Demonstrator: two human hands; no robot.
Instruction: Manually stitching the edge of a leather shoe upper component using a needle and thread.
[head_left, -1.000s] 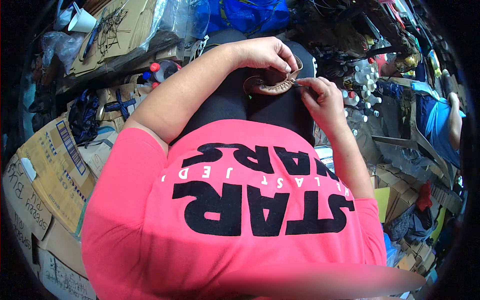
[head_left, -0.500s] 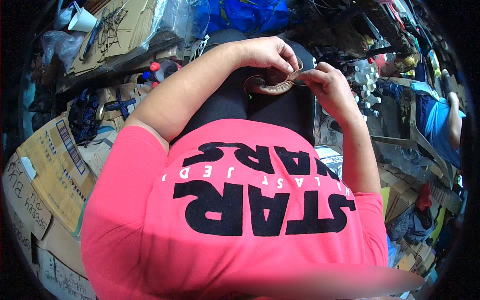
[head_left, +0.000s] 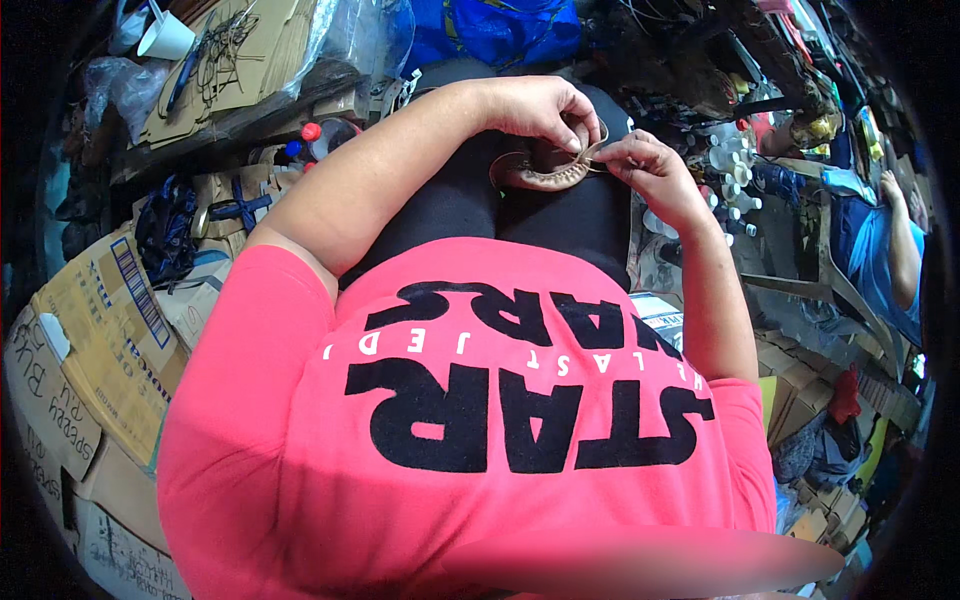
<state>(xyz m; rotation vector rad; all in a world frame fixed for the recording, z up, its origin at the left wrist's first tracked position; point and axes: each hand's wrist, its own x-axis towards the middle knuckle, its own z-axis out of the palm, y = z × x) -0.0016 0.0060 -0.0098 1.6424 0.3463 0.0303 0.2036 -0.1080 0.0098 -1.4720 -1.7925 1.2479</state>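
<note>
A brown leather piece, which looks like a shoe upper, rests over my dark-trousered thighs. Pale puckered stitches run along its curved edge. From above, my left hand pinches the rim of the leather between thumb and fingers. My right hand comes in from the right, its thumb and forefinger closed close by the same rim. Whatever those fingertips grip is too small to make out; a thin dark line shows just below them.
On the left lie flattened cardboard with dark cords, a white cup and printed boxes. A blue bag is ahead. Several plastic bottles stand right, near a person in blue and a chair-like frame.
My right hand has shifted very slightly, its fingers still at the leather rim. My left hand keeps its pinch. The other person's arm at the right has moved a little.
</note>
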